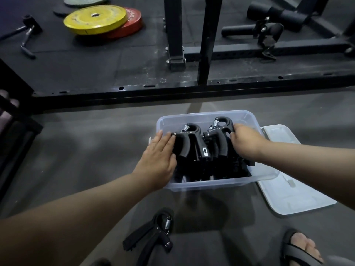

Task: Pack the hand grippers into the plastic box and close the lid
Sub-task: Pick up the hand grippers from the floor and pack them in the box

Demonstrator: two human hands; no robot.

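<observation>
A clear plastic box (207,114) stands on the grey floor, holding several black hand grippers (189,144) with steel springs that rise above its rim. My left hand (158,156) lies flat against the left side of the pile, fingers together and touching the leftmost gripper. My right hand (246,141) curls its fingers around the head of the rightmost gripper (221,127). The clear lid (292,192) lies flat on the floor, to the right of the box. One more black hand gripper (153,237) lies on the floor near me, in front of the box.
A black steel rack base (172,91) runs across the floor behind the box, with uprights (207,39) above it. Yellow and red weight plates (99,21) lie far left. My sandalled foot (301,248) is at the lower right.
</observation>
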